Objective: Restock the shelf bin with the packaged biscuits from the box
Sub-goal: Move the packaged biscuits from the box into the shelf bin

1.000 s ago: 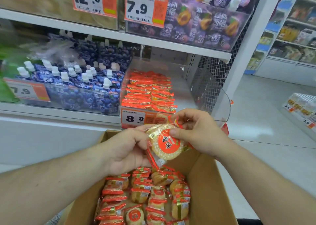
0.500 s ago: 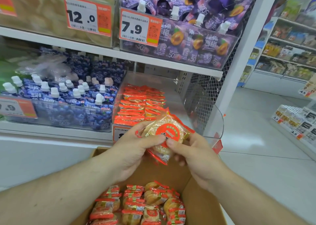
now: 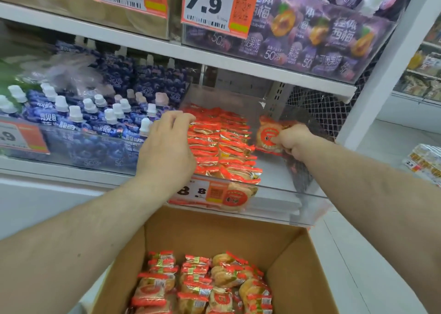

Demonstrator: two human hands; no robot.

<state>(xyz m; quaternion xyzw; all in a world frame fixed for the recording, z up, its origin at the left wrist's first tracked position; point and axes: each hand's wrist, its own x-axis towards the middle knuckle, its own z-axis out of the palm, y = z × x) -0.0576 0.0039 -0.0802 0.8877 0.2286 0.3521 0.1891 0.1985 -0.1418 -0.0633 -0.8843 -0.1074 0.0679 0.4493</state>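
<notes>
Orange-and-clear wrapping is catching the light as the right hand [image 3: 292, 139] is pinching a single biscuit pack [image 3: 269, 134], thumb on its round orange label and fingers curled behind it, holding it upright inside the empty right half of the clear shelf bin [image 3: 274, 202]. The left hand [image 3: 167, 146] is reaching into the same bin with its fingers bent downward, the fingertips touching the top of the stacked biscuit packs [image 3: 222, 144] that are filling the bin's left half; it is gripping nothing that can be seen. Both forearms are stretching up and forward from the lower corners of the view, bare, crossing above an open cardboard box [image 3: 298, 266] that is sitting just below the shelf and holding more biscuits [image 3: 202, 287] of the same kind. A price tag [image 3: 202, 192] on the bin front is reading "8.8". On the shelf above, a second tag [image 3: 214, 6] is showing "7.9" in front of purple pouches [image 3: 329, 39] printed with "50%" and Chinese characters. To the left of the bin, blue pouches [image 3: 95, 120] with white caps are standing in rows, also marked "50%".
</notes>
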